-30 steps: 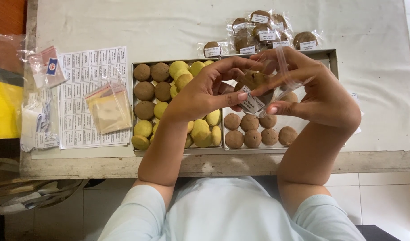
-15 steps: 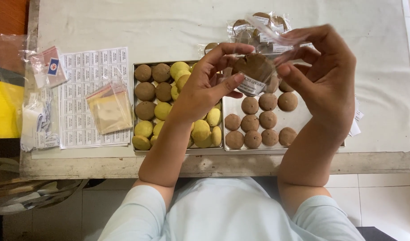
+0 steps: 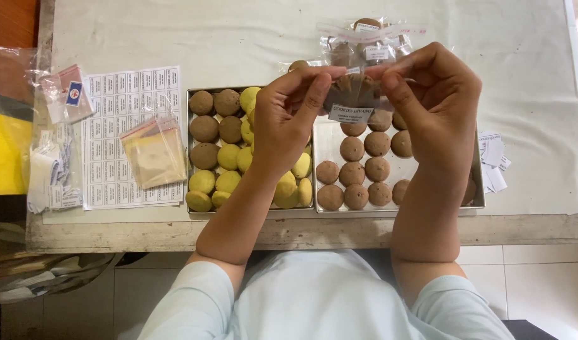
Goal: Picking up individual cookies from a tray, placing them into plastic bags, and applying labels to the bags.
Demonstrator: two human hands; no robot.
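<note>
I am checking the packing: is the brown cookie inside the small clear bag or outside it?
Inside. The brown cookie shows through the clear bag, pinched at its top by the left hand and right hand.

Trays: two, side by side, a left tray [image 3: 189,151] and a right tray [image 3: 479,189].

Brown cookies [image 3: 204,128] in the left tray: five visible. Yellow cookies [image 3: 203,181] in the left tray: about twelve visible; others may be hidden by the left hand [image 3: 289,119].

Brown cookies in the right tray [image 3: 356,196]: about twelve visible; some are hidden by the right hand [image 3: 437,104].

Hands: two. Held bagged cookie [image 3: 355,94]: one.

Bagged cookies [image 3: 366,38] behind the trays: a pile, count unclear.

Label sheet [image 3: 128,101]: one. Stack of empty bags [image 3: 153,151]: one.
</note>
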